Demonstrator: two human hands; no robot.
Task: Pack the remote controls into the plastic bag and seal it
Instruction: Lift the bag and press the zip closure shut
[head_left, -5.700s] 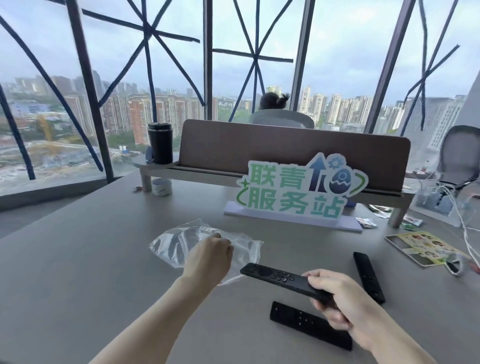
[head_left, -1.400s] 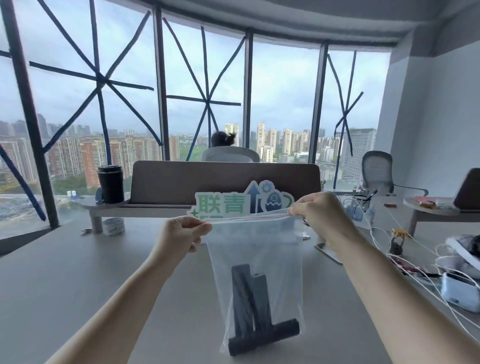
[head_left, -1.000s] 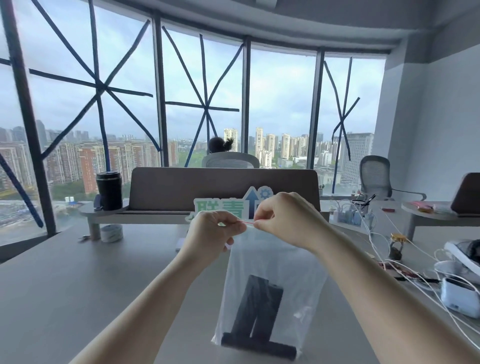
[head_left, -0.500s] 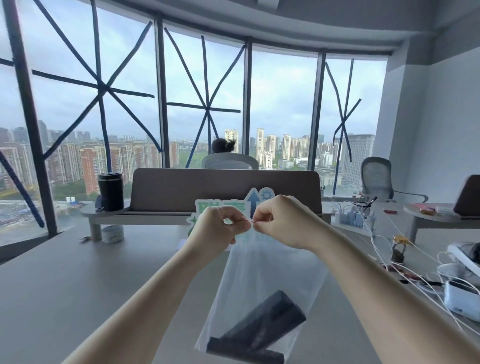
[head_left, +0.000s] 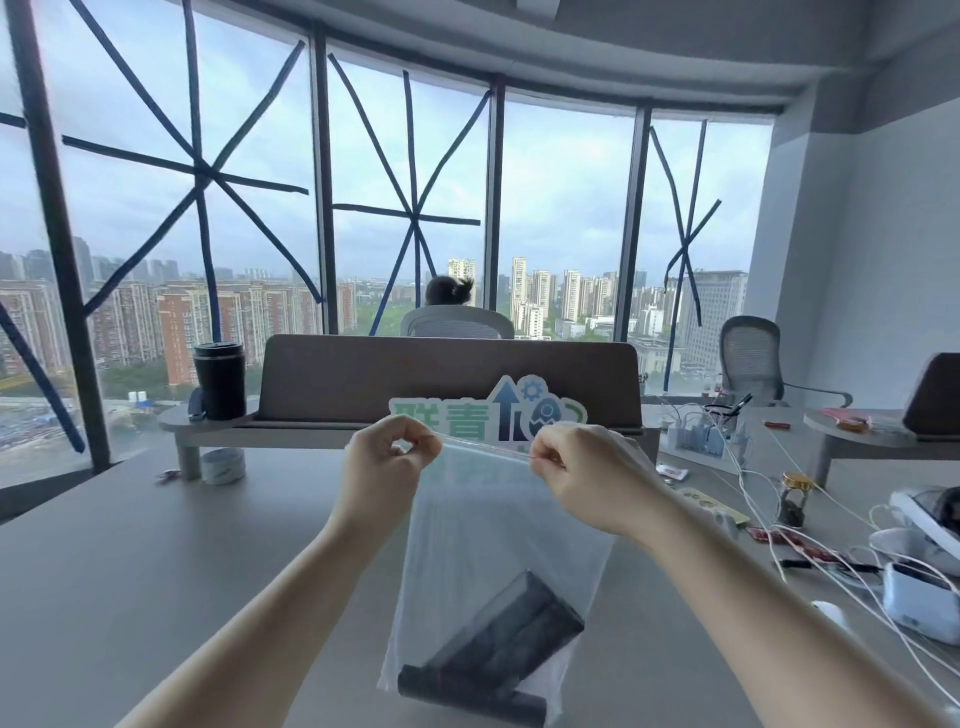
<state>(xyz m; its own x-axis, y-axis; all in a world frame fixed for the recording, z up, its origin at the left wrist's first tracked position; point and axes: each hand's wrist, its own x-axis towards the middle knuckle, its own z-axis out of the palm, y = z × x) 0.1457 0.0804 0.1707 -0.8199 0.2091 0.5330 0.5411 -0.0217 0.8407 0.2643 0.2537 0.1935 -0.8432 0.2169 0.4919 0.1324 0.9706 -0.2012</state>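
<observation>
Room: taped windows (head_left: 410, 218) looked out on a city behind a grey bench (head_left: 130, 571); a brown partition (head_left: 447, 379) and a green sign (head_left: 488, 418) stood along the far edge; a black tumbler (head_left: 219, 380) sat toward the far left corner; white cables (head_left: 857, 566) trailed across the right edge
Bag: the plastic bag (head_left: 493, 545) hung in the air over the middle of the bench, gripped by its top strip, its bottom near the near edge
Remotes: the remote controls (head_left: 498, 649) lay inside at the bottom, black and crossed over one another; none showed loose on the bench, so packing looked done
Left hand: the left hand (head_left: 387, 470) pinched the strip's left end, thumb and forefinger closed on it
Right hand: the right hand (head_left: 587, 467) pinched the strip further right, fingers closed on it
Seal: the stretch between the hands looked flat and pressed together; the part under and beyond the right hand was hidden
Left to do: judged, pressing the remaining strip to the right corner, then checking the closure
</observation>
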